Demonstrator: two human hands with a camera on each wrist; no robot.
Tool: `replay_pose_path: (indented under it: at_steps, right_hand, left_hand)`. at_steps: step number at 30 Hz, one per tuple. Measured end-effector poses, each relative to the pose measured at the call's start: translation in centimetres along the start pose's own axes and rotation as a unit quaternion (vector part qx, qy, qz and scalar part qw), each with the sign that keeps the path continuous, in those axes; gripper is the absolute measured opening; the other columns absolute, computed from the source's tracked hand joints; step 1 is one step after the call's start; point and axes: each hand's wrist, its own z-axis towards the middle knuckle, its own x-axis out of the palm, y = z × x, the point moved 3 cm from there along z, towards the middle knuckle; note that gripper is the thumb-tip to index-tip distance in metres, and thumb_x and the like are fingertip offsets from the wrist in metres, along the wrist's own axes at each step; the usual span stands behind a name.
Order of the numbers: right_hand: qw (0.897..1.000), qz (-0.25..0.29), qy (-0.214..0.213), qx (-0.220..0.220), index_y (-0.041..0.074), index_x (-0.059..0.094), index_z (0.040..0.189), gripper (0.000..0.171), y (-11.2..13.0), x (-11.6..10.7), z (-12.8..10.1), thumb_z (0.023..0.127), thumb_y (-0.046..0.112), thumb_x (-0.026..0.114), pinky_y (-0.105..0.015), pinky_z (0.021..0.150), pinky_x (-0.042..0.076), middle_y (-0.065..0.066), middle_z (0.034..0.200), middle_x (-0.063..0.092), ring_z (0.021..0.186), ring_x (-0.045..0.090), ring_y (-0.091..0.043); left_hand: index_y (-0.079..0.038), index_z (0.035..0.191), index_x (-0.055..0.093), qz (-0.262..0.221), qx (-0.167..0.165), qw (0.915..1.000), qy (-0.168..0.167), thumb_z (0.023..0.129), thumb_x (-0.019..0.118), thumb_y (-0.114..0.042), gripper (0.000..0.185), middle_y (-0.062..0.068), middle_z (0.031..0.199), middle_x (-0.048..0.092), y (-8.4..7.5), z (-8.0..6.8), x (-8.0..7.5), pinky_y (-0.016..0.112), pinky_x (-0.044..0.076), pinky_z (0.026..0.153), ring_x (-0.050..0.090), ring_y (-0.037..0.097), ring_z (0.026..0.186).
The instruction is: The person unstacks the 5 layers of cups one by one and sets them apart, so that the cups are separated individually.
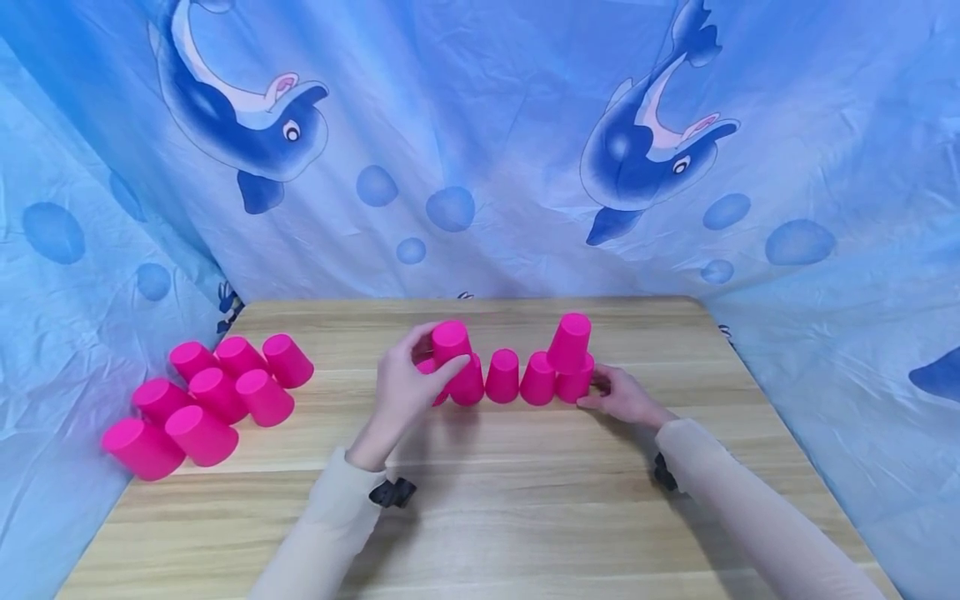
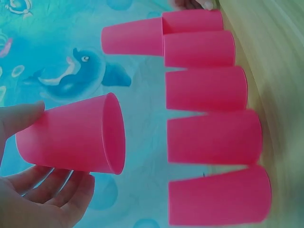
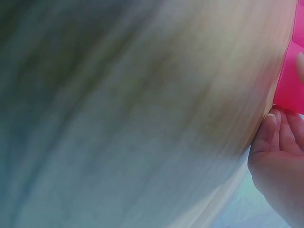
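Observation:
My left hand (image 1: 405, 379) grips an upside-down pink cup (image 1: 452, 335) between thumb and fingers. In the left wrist view this held cup (image 2: 71, 135) hangs above a row of upturned pink cups, a gap between its mouth and their bases. The row runs across the table, with a middle cup (image 1: 502, 377) standing slightly apart from its neighbours. One upturned cup (image 1: 570, 342) sits on top of the two at the right end. My right hand (image 1: 626, 396) holds the rightmost bottom cup (image 1: 573, 385) at its side, low by the table; the right wrist view shows thumb and fingertips against this cup (image 3: 289, 85).
Several more upturned pink cups (image 1: 217, 396) stand in a cluster on the left of the wooden table (image 1: 510, 508). A blue curtain (image 1: 517, 167) with dolphins hangs behind the table and along both sides. Dark straps (image 1: 392, 492) circle both wrists.

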Motion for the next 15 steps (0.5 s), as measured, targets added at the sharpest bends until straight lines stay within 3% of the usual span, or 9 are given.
replay_pose_path:
  at_steps: [7, 15]
  right_hand:
    - [1.0, -0.008, -0.001, -0.004, 0.008, 0.05, 0.136, 0.062, -0.3, 0.0, 0.1, 0.081, 0.02, 0.078, -0.049, 0.098, 0.041, -0.009, 0.13, 0.055, 0.117, 0.051, -0.03]
    - [1.0, -0.004, 0.0, -0.007, 0.007, 0.051, 0.135, 0.061, -0.2, 0.0, 0.0, 0.081, 0.019, 0.078, -0.048, 0.097, 0.042, -0.009, 0.129, 0.056, 0.117, 0.052, -0.03]
  left_hand:
    - [-0.01, 0.12, 0.064, 0.005, 0.01, 0.9996, -0.025, 0.075, 0.084, -0.025, 0.051, 0.005, 0.102, 0.068, 0.8, -1.1, -3.1, 0.041, 0.052, 0.082, 0.064, 0.021, 0.091]
    - [-0.009, 0.124, 0.061, 0.073, -0.058, 0.9944, -0.05, 0.075, 0.083, -0.029, 0.058, 0.006, 0.109, 0.064, 3.7, -3.1, -8.0, 0.039, 0.052, 0.085, 0.061, 0.02, 0.097]
